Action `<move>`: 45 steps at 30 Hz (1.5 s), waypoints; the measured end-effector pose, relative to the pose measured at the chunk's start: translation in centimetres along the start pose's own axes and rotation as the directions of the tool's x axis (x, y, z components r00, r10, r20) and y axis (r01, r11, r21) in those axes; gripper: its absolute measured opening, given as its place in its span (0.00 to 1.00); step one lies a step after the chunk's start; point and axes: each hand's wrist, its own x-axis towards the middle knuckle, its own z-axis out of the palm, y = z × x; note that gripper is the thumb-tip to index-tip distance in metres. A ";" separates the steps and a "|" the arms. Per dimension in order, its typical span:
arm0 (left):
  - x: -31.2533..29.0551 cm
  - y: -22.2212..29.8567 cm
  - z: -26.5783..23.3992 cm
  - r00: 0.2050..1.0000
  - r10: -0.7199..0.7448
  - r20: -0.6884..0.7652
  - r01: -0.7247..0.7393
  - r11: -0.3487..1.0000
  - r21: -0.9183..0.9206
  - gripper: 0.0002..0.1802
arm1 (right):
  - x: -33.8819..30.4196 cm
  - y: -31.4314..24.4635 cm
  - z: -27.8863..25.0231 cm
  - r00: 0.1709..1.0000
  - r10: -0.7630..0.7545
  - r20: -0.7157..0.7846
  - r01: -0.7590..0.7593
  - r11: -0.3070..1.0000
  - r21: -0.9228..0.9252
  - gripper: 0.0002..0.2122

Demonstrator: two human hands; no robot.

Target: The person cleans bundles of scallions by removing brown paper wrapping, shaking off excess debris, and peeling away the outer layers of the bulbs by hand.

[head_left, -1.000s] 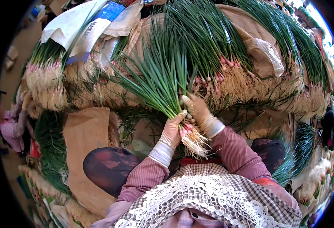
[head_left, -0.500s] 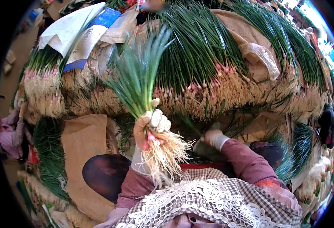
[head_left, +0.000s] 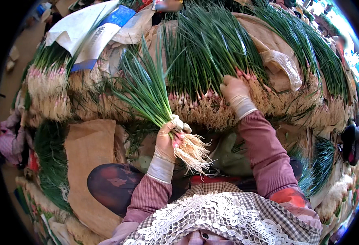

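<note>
Left hand [head_left: 166, 141] is holding the bunch [head_left: 153, 92] of onions; its grip is wrapping snugly round the stems just above the pink bulbs. The bunch is sitting in the air at the near left of the pile [head_left: 200, 61], its leaves fanning toward the pile's left end, its pale roots pointing away from it. Right hand [head_left: 234, 90] is resting at the pile's near edge, by the bulbs right of its middle, its fingers curling in at the stems; cannot tell if that grip is pinching any. Both hands are wearing pale gloves.

Pile is showing green leaves on its far side, pink bulbs and tan roots on its near side. Left of the pile, a white-and-blue bag [head_left: 102, 36] is covering part of more onions [head_left: 46, 75]. Right of the pile, brown cloth [head_left: 253, 30] is lying with clear plastic [head_left: 283, 67]. Nearer than the pile, to its left, a brown sheet [head_left: 89, 151] is lying by the person's knee [head_left: 114, 183].
</note>
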 end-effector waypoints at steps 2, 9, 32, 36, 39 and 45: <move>0.0 0.7 -0.3 0.999 0.028 0.045 -0.026 0.999 -0.030 0.04 | 0.5 0.3 -1.5 0.999 0.019 0.036 -0.027 0.964 0.266 0.08; -0.3 0.8 -1.7 0.998 0.044 0.038 -0.042 0.999 -0.035 0.11 | -2.4 -4.2 -0.1 0.977 0.006 0.211 -0.051 0.977 0.205 0.17; 0.0 -0.6 -1.5 0.963 -0.081 -0.256 0.090 0.996 0.023 0.05 | -7.3 -1.8 8.3 0.804 -0.448 0.391 -0.269 0.312 0.911 0.11; -0.1 -0.4 0.1 0.931 -0.131 -0.340 0.167 0.983 0.081 0.10 | -8.5 -1.4 8.0 0.789 -0.507 0.347 -0.245 0.259 0.934 0.11; -0.2 -1.2 -0.7 0.922 -0.128 -0.365 0.218 0.952 0.217 0.15 | -9.4 -1.8 6.9 0.790 -0.471 0.393 -0.325 0.221 0.919 0.12; -0.8 -0.9 2.2 0.909 -0.179 -0.376 0.215 0.975 0.055 0.11 | -9.1 -1.3 6.5 0.823 -0.522 0.224 -0.243 0.034 0.970 0.16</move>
